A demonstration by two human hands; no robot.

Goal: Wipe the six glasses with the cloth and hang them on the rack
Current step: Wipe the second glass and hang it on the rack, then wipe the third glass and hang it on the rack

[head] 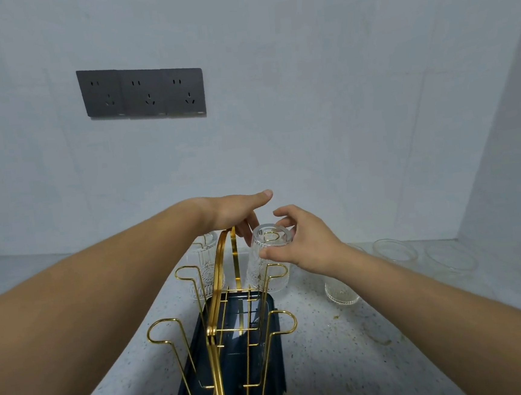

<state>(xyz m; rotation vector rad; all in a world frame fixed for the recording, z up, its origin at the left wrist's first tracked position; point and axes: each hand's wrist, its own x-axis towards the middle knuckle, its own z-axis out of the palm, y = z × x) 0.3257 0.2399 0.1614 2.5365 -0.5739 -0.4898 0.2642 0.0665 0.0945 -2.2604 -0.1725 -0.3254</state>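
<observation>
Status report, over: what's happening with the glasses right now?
Left hand holds rack top. Right hand pinches upside-down glass at its far right. Second glass hangs far left. Nothing blocking.

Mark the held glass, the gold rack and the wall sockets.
glass (258, 276): head view, on its ribbed side wall.
rack (217, 279): head view, on its gold handle arch.
sockets (143, 94): head view, on the middle plate.

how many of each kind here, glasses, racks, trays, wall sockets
glasses on rack pegs: 2
glasses on counter: 3, maybe a fourth, mostly hidden
gold rack: 1
dark tray: 1
wall sockets: 3
total: 10
</observation>
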